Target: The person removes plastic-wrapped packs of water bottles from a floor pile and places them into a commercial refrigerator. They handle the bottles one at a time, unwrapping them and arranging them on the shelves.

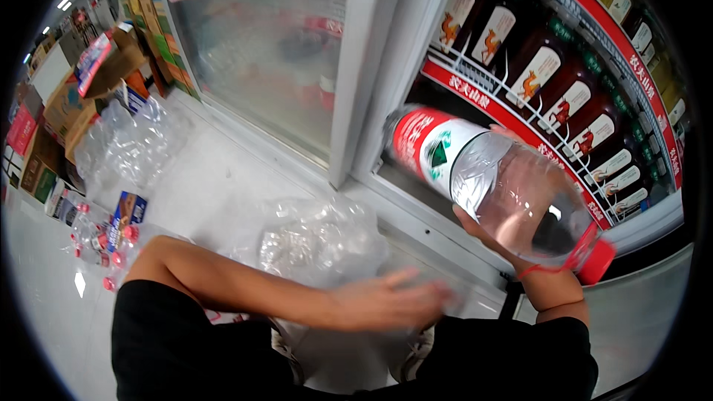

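A large clear plastic water bottle (501,184) with a red cap, red handle and a red-and-white label lies tilted across the front of the fridge's lower part. Behind it my right hand (490,228) supports it, thumb at its near side; the rest of that hand shows only partly through the clear plastic. My left hand (395,298), blurred, reaches across my body below the bottle, its fingers spread apart and apart from the bottle. Crumpled clear plastic wrap (323,239) lies on the floor just beyond my left forearm.
Dark bottles (535,75) stand behind a wire rack (501,94) in the fridge. A sliding glass door (262,55) is at centre-left. Further left are more plastic wrap (128,139), cardboard boxes (67,106), small red-capped bottles (86,234) and a blue packet (127,214).
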`<action>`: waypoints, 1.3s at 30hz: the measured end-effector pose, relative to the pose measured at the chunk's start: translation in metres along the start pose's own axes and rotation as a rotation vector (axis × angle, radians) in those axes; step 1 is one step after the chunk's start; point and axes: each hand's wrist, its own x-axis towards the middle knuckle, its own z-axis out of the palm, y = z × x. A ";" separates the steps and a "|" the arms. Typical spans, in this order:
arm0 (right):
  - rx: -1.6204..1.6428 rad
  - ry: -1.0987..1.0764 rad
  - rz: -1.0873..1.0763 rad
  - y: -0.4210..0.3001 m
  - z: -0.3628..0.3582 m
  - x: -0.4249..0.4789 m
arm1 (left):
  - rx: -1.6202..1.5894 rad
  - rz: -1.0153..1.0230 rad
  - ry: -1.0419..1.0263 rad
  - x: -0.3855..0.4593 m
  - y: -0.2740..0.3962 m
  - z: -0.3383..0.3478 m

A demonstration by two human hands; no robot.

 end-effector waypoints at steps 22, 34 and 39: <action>-0.927 0.695 -0.164 0.208 -0.272 0.188 | -0.043 -0.636 -0.843 -0.123 -0.100 0.078; -1.193 0.980 -0.118 0.233 -0.396 0.349 | -0.123 -0.769 -0.884 -0.114 -0.109 0.095; -1.047 0.946 -0.030 0.231 -0.425 0.386 | -0.100 -0.714 -0.910 -0.125 -0.112 0.093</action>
